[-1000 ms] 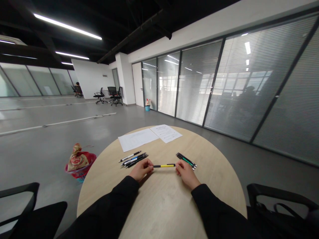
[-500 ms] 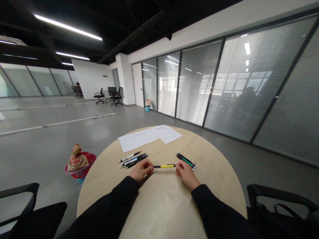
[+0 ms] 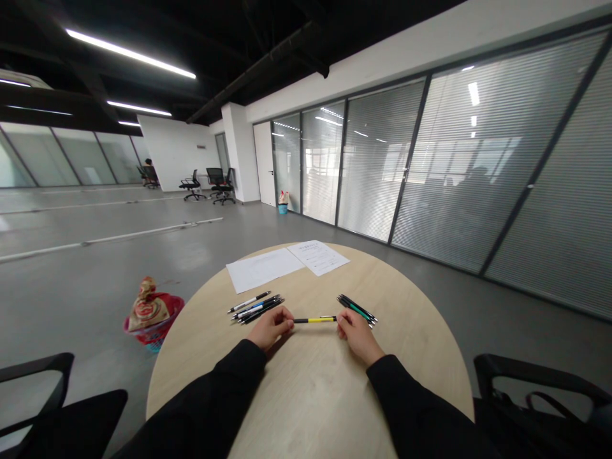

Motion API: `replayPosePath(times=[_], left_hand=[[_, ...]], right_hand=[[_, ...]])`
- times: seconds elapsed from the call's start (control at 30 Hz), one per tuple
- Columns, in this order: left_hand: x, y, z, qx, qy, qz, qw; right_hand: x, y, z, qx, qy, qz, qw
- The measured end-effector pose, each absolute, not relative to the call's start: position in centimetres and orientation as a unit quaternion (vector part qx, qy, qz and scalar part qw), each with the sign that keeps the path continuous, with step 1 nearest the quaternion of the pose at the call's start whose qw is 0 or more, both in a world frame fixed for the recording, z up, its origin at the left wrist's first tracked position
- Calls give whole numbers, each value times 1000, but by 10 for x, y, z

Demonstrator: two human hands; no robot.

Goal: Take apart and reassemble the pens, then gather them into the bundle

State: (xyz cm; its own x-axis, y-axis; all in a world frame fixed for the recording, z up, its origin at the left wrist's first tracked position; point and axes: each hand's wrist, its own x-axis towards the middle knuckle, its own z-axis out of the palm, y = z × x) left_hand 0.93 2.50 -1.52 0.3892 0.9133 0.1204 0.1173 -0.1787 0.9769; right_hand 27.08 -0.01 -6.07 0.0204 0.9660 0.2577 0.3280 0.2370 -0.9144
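A yellow and black pen (image 3: 315, 320) lies crosswise between my hands, its clip end toward the right. My left hand (image 3: 271, 327) pinches its dark grip end, and my right hand (image 3: 356, 331) closes around the other end; both tips are hidden by fingers. Beyond my left hand rests a group of several pens (image 3: 257, 308) with white, blue and black barrels. Another white and black pen (image 3: 249, 301) lies slightly apart at the back of that group. Just behind my right hand is a second bunch of pens (image 3: 358, 307), black ones and a green one.
Two sheets of paper, a blank-looking one (image 3: 262, 270) and a printed one (image 3: 319, 257), lie at the far side of the round wooden table (image 3: 310, 389). A basket (image 3: 153, 331) with a bag stands on the floor at left. Chairs (image 3: 540, 382) flank the table.
Both hands keep their places on the yellow and black pen. The pen seems to have turned slightly about its length, as its clip looks a little different.
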Motion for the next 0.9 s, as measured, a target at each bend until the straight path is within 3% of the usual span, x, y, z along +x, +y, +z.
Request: replayPosePath(times=[0.9], left_hand=[[9,26,-18,652,392,393,517]], right_hand=[[271,0,-61,-520,-618,333,487]])
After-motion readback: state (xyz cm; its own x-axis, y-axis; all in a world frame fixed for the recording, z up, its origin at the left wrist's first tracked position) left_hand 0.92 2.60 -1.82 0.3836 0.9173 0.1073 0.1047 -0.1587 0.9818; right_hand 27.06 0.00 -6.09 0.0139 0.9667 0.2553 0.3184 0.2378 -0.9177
